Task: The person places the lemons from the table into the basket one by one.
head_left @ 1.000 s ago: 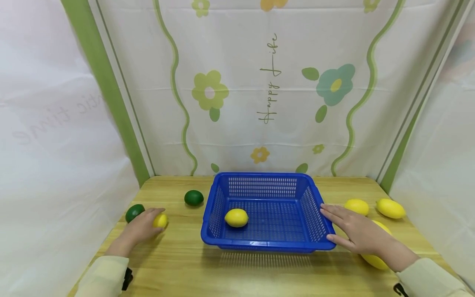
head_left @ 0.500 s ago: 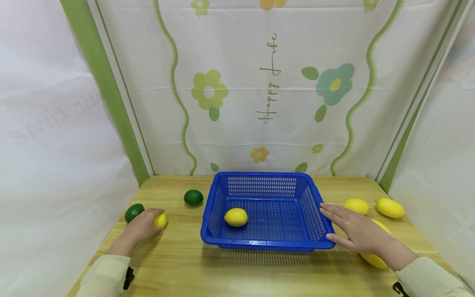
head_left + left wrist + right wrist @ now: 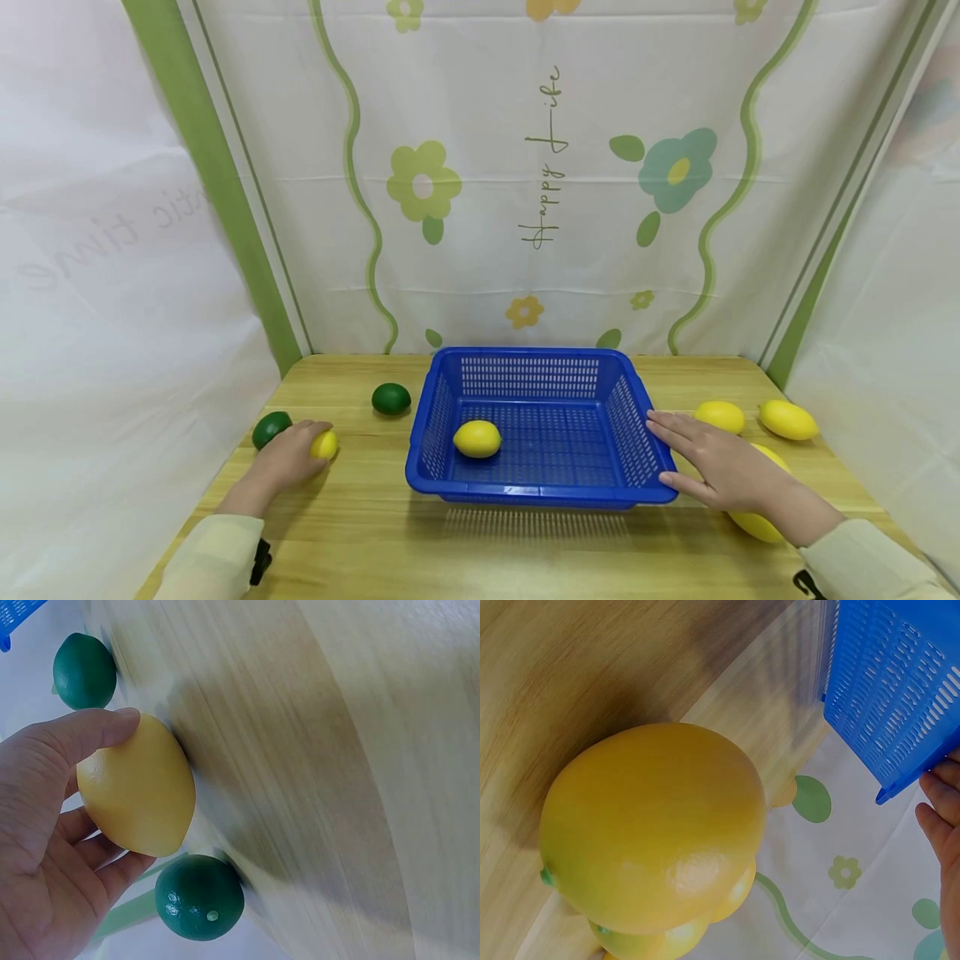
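On the left of the table, my left hand (image 3: 287, 460) grips a yellow lemon (image 3: 324, 446), with the thumb on one side and fingers curled round the other in the left wrist view. Close by are two dark green limes: one lime (image 3: 199, 898) near the fingers, the other lime (image 3: 392, 399) farther back. My right hand (image 3: 720, 468) rests on the right rim of a blue plastic basket (image 3: 540, 493), its fingers straight. Inside the basket, towards the left, lies another lemon (image 3: 477, 439). Under the right wrist is a larger yellow fruit (image 3: 652, 825), partly covered in the head view.
Two more yellow lemons, one lemon (image 3: 720, 417) and another lemon (image 3: 788, 420), lie behind the right hand. The wooden table (image 3: 375, 550) is bordered by a printed curtain (image 3: 480, 267) at the back and white cloth at both sides.
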`<state>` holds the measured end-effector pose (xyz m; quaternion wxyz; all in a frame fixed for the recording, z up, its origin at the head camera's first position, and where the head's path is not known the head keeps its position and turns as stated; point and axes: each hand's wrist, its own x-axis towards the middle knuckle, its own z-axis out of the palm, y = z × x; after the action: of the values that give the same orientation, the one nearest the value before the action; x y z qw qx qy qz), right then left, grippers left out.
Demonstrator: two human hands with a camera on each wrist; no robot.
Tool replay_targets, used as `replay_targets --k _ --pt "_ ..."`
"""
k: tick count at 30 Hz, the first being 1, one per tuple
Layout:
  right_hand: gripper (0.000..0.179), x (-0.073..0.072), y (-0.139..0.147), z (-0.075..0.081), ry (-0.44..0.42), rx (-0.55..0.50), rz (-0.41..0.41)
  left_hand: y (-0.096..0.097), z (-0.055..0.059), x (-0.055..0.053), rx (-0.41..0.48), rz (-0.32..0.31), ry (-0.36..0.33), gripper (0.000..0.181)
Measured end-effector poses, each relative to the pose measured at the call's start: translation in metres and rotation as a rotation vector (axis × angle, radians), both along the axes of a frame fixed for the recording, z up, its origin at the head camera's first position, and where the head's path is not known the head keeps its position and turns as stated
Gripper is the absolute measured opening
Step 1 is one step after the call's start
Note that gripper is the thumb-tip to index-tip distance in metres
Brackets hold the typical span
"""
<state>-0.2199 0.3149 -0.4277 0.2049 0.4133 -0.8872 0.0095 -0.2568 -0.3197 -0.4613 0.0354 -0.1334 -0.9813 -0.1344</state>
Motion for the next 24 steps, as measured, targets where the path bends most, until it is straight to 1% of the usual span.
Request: replay_targets --k 8,12,20,22,24 --pt "0.063 0.0000 0.0000 -0.0009 -0.003 -0.002 -0.006 -0.0009 0.0005 -0.0012 -0.004 -0.002 -0.008 0.053" --pt "0.063 -0.0001 0.0000 -0.0011 -0.004 -0.005 -0.007 -0.0005 0.0003 -0.0012 0.000 -0.008 0.008 0.053" --pt "0.063 0.0003 0.0002 -0.0012 -0.006 -0.012 -0.009 0.0020 0.0025 -0.0030 0.019 -0.020 0.081 0.055" --pt "0.063 0.0005 0.0000 -0.0010 -0.007 -0.013 -0.008 0.0025 0.0028 -0.0035 0.022 -0.031 0.115 0.056" --pt "0.062 0.0007 -0.0003 -0.0005 -0.006 -0.014 -0.006 0.0027 0.0027 -0.0045 0.018 -0.046 0.164 0.057"
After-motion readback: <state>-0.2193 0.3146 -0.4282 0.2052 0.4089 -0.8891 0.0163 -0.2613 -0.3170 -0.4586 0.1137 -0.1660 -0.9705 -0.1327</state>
